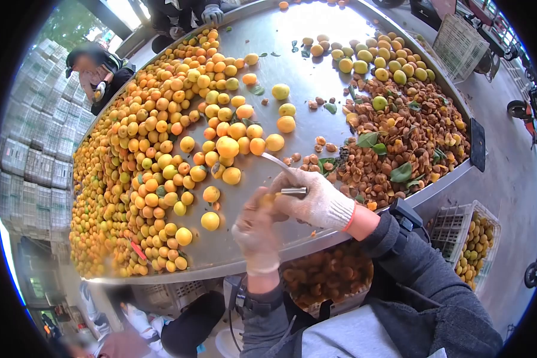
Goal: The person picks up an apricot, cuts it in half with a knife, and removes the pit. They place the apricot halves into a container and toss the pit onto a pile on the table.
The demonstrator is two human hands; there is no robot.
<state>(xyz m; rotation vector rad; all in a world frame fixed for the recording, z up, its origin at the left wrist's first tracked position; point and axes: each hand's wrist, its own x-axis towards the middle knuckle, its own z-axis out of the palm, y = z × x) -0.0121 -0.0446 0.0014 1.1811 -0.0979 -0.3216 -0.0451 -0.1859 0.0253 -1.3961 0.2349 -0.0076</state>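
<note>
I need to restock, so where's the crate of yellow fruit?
In the head view, the crate of yellow fruit sits at lower right, beside the metal table, just beyond the person's right sleeve.

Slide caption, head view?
Gloved left hand and right hand holding a metal tool over a table heaped with fruit and brown pieces.

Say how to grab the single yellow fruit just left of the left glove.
Pinch the yellow fruit around its widest girth, probably from above or from the left hand's side: it's round without a handle, bare tabletop lies on that side, and other fruits sit beyond it.
</note>
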